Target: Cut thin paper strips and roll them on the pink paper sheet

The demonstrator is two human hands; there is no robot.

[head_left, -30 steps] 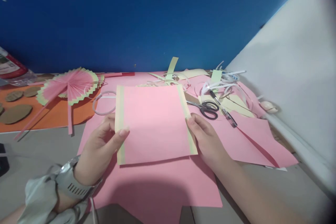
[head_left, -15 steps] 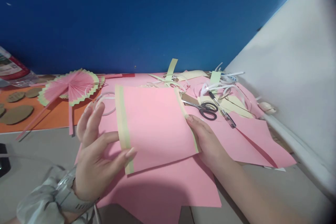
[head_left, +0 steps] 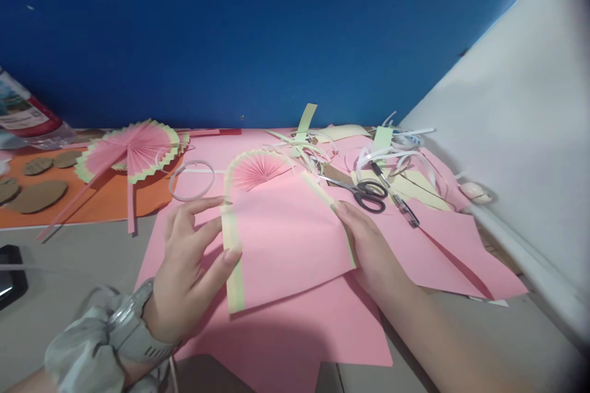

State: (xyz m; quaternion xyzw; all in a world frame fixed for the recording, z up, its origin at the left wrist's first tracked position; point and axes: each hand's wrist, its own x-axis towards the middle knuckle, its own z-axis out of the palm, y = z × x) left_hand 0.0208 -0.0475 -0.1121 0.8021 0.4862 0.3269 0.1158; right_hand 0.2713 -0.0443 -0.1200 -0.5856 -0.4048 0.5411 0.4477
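Observation:
A pink paper sheet point(head_left: 286, 233) with yellow and green strips along its left and right edges is held up, slightly tilted and bowed. My left hand point(head_left: 196, 264) pinches its left edge, thumb on the front and fingers at the edge and behind. The right edge sits in the grip of my right hand point(head_left: 369, 245), thumb near the upper part; its other fingers are mostly hidden behind. Just beyond the sheet's top, a pleated pink paper fan point(head_left: 262, 169) with a yellow-green rim shows, its lower part covered.
Scissors point(head_left: 369, 194) and a pen point(head_left: 396, 196) lie right of the sheet, near paper scraps point(head_left: 318, 144). A pleated fan with two sticks point(head_left: 133, 150), cardboard ovals point(head_left: 39, 196) and a bottle point(head_left: 32, 113) are at left. A white ring point(head_left: 191, 181) lies behind my left hand.
The sheet's top has tipped down, bringing the pleated fan behind it into view. My left hand has moved right and its raised fingers have come down to the sheet's edge.

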